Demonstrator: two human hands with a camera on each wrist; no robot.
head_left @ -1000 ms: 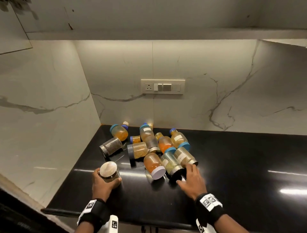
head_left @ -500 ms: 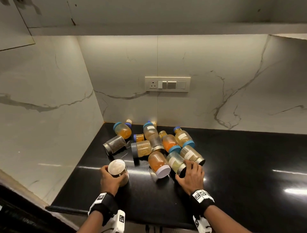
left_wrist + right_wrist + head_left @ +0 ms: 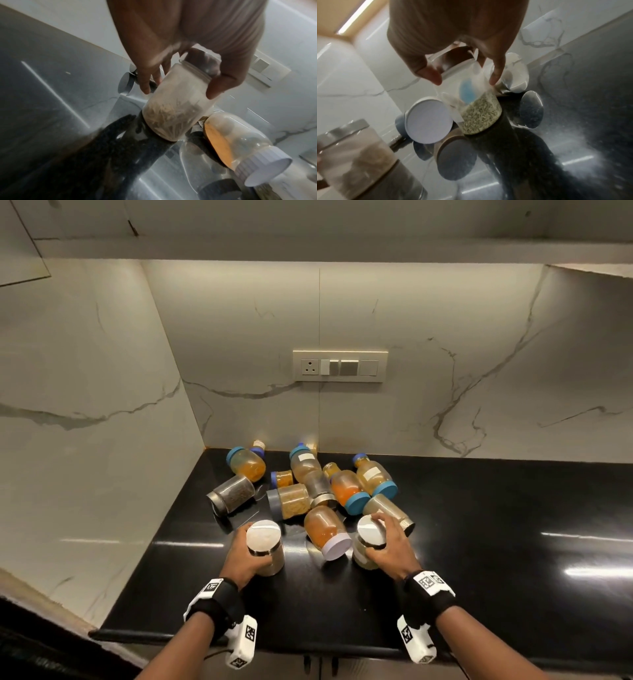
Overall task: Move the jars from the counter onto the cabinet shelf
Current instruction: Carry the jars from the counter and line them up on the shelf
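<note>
Beside the white-capped jar [image 3: 328,534] — left hand [image 3: 241,558] clasps beige jar [image 3: 265,547], right hand [image 3: 390,546] grasps seed jar [image 3: 367,542]; both upright — ready to lift.

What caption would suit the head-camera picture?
Both hands, left and right, grip upright steel-lidded jars on a black counter.

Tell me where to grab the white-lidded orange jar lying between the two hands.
Grip the white-lidded orange jar around its clear body, coming down from above with fingers on both flanks. It lies on its side, lid toward the counter's front edge, and its round body would probably roll if pushed sideways.
</note>
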